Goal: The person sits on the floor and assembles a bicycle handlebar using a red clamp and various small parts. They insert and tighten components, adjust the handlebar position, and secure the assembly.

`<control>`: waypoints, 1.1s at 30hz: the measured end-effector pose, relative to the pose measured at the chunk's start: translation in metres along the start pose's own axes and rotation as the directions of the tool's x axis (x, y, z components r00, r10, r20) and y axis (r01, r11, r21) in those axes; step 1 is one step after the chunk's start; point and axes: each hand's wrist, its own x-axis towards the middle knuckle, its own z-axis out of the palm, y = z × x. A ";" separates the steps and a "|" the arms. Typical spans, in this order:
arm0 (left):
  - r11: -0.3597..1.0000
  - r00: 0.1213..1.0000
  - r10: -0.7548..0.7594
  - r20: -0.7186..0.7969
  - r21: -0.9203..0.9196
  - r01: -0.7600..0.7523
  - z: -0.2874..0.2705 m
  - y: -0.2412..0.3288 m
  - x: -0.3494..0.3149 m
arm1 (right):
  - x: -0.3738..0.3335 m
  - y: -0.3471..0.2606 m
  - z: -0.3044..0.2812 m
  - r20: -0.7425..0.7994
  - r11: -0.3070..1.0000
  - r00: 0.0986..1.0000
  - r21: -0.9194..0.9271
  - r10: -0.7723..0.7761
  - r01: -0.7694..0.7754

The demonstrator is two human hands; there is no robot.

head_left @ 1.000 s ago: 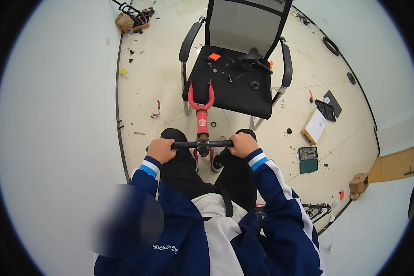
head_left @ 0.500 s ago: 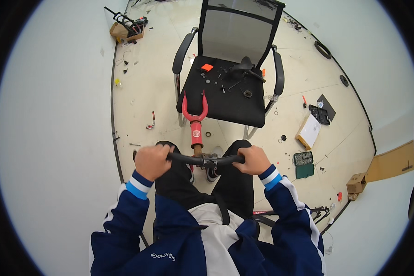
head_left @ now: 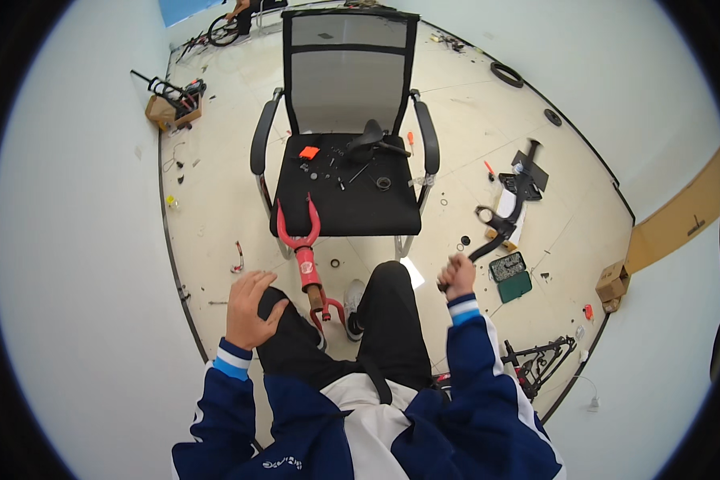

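My right hand [head_left: 458, 277] grips one end of a black bicycle handlebar [head_left: 504, 226] with its stem clamp, tilted up and away to the right. My left hand [head_left: 250, 310] is open over my left knee, holding nothing. Between my legs a red bicycle fork [head_left: 305, 264] leans with its prongs at the front edge of the black chair seat [head_left: 348, 216]. Its rusty steerer tube [head_left: 316, 298] points down toward me, beside another red forked part [head_left: 328, 312]. On the seat lie a black saddle [head_left: 366, 144], an orange object [head_left: 309, 153], a coiled ring [head_left: 384, 184] and small parts.
Right of the chair are a green case [head_left: 514, 290] of small parts and a black tool case. A dark bicycle frame [head_left: 540, 364] lies at lower right. Cardboard boxes [head_left: 613, 282] and tires [head_left: 506, 75] line the walls. Another person [head_left: 243, 14] sits beside a bicycle wheel at far left.
The handlebar was held in both hands over the fork's steerer. It is now off to the right in my right hand alone, and my left hand has let go. The view has shifted.
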 end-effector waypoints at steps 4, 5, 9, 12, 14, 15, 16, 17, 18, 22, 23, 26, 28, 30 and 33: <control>0.997 0.998 -0.068 0.017 -0.020 0.069 0.011 -0.016 -0.010 | -0.017 0.002 -0.041 0.027 0.962 0.997 -0.262 -0.074 0.078; 0.993 0.994 -0.107 0.011 -0.041 0.108 0.014 -0.019 -0.010 | -0.023 -0.002 -0.038 -0.002 0.957 0.995 -0.272 -0.102 0.097; 0.977 0.981 -0.191 -0.018 -0.104 0.188 0.017 -0.015 -0.018 | -0.025 -0.005 -0.052 0.037 0.786 0.959 -0.565 -0.282 0.252; 0.954 0.966 -0.256 -0.047 -0.176 0.244 0.019 -0.007 -0.034 | -0.028 -0.019 -0.053 0.367 0.120 0.778 -0.866 -0.510 0.486; 0.934 0.951 -0.302 -0.064 -0.217 0.282 0.013 0.005 -0.042 | -0.041 -0.026 -0.035 0.542 -0.200 0.725 -0.837 -0.425 0.509; 0.927 0.945 -0.317 -0.085 -0.240 0.290 0.012 0.009 -0.046 | -0.045 -0.028 -0.028 0.629 -0.303 0.718 -0.775 -0.297 0.554; 0.932 0.941 -0.288 -0.177 -0.278 0.232 0.010 0.018 -0.045 | -0.047 -0.030 -0.019 0.696 -0.392 0.701 -0.695 -0.156 0.603; 0.934 0.927 -0.265 -0.264 -0.309 0.179 0.008 0.029 -0.042 | -0.050 -0.030 -0.005 0.711 -0.473 0.702 -0.607 0.035 0.638; 0.932 0.907 -0.245 -0.343 -0.340 0.123 0.005 0.038 -0.041 | -0.049 -0.020 0.002 0.731 -0.530 0.668 -0.517 0.135 0.673; 0.981 0.983 -0.115 0.143 0.173 0.090 -0.013 0.038 -0.058 | -0.064 0.019 0.059 0.688 -0.502 0.584 -0.355 0.430 0.788; 0.971 0.980 -0.120 0.157 0.222 0.083 -0.009 0.033 -0.059 | -0.060 0.027 0.066 0.703 -0.485 0.559 -0.338 0.440 0.807; 0.892 0.741 -0.444 0.503 0.324 0.314 -0.009 0.016 -0.072 | -0.050 0.041 0.084 0.670 -0.420 0.555 -0.376 0.493 0.826; 0.908 0.817 -0.399 0.417 0.307 0.286 0.000 -0.014 -0.084 | -0.041 0.048 0.097 0.635 -0.364 0.538 -0.396 0.554 0.843; 0.902 0.792 -0.408 0.454 0.334 0.273 0.010 -0.045 -0.080 | -0.031 0.060 0.106 0.534 -0.314 0.551 -0.473 0.641 0.823; 0.889 0.781 -0.419 0.463 0.386 0.247 0.020 -0.073 -0.074 | -0.029 0.063 0.122 0.486 -0.293 0.560 -0.520 0.671 0.802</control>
